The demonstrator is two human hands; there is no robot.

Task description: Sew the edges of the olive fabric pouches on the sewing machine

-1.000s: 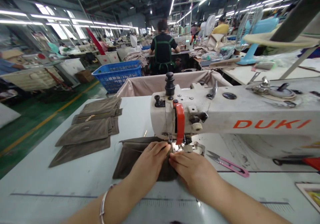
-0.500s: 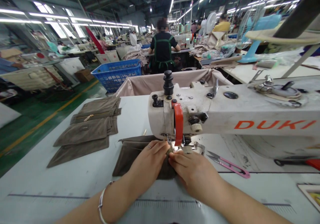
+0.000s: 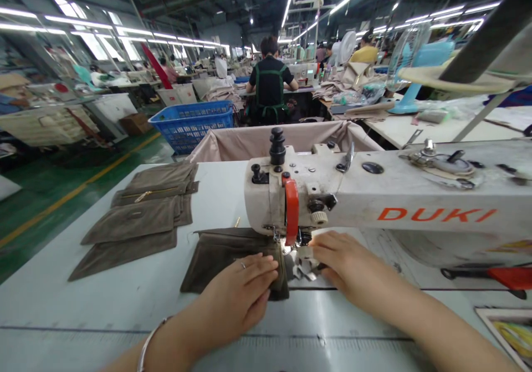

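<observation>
My left hand (image 3: pixel 239 289) lies flat, fingers stretched out, on a brown fabric piece (image 3: pixel 216 253) that sits under the head of the white DUKI sewing machine (image 3: pixel 374 200). A ring shows on one finger and a bracelet on the wrist. My right hand (image 3: pixel 344 258) rests on the machine bed just right of the presser foot (image 3: pixel 301 250), knuckles up and fingers curled down toward the needle area. What is under those fingers is hidden. The red guard (image 3: pixel 291 211) hangs above the needle.
A stack of brown zippered fabric pieces (image 3: pixel 141 211) lies on the table (image 3: pixel 124 305) to the left. A beige cloth bin (image 3: pixel 266 139) and a blue basket (image 3: pixel 193 123) stand behind. A red-handled tool (image 3: pixel 499 276) lies far right. A person sits at a machine ahead.
My right hand has left the fabric and moved right, beside the presser foot, covering the spot where pink snips lay. My left hand slid back and flattened on the fabric.
</observation>
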